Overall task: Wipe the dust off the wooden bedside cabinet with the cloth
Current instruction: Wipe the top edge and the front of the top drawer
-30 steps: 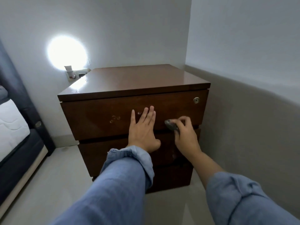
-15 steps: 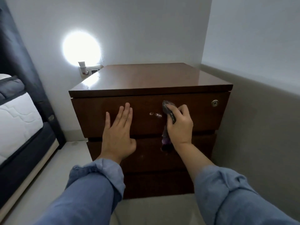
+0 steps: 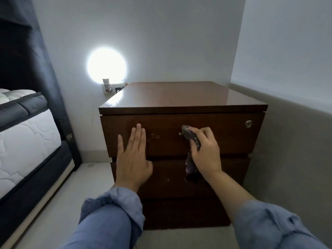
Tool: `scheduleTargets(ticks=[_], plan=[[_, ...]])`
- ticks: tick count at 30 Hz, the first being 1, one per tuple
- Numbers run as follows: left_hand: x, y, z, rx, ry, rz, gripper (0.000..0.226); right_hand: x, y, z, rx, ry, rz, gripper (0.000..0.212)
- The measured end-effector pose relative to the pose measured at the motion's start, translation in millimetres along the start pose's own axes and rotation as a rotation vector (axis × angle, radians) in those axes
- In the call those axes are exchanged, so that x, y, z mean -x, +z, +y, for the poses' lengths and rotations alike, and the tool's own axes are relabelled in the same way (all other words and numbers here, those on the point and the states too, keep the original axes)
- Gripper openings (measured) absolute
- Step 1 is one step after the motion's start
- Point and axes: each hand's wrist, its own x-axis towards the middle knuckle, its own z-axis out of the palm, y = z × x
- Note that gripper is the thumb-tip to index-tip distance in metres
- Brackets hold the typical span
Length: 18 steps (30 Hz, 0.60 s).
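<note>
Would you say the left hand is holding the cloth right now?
No, the left hand lies flat and bare on the cabinet; the right hand grips the cloth.

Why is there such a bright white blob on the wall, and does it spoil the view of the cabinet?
Head view: the plug-in night light blows out to pure white, throwing glare on the cabinet top's left rear corner; the drawer fronts stay dim but legible; the wide lens bends the walls; the cloth looks slightly soft.

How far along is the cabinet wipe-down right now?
Done: can't tell; the top shines, but dust doesn't show. In hand: the right hand rubs the cloth on the top drawer front; the left hand lies flat against it. Left: likely the lower drawers.
</note>
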Motion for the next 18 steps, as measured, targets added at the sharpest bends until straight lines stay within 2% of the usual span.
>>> scheduleTargets(ticks=[3,8,12,14,18], plan=[[0.1,2.5,-10.6,0.028,-0.047,-0.007,0.090,-34.5,-13.6,-9.0,0.010,-0.030,0.119,0.033],[-0.4,11.0,-22.9,0.106,-0.038,-0.030,0.091,-36.5,11.0,-17.9,-0.014,0.005,0.092,0.031],[-0.5,19.2,-23.5,0.136,-0.041,-0.031,0.097,2.2,50.6,-9.6,0.061,-0.085,-0.037,0.033],[-1.5,18.7,-24.5,0.129,-0.033,-0.054,0.100,12.0,60.8,-6.1,0.100,-0.062,-0.078,0.033],[-0.2,8.2,-29.3,0.101,-0.003,-0.098,0.096,25.7,59.7,-9.7,0.159,0.055,-0.365,0.031]])
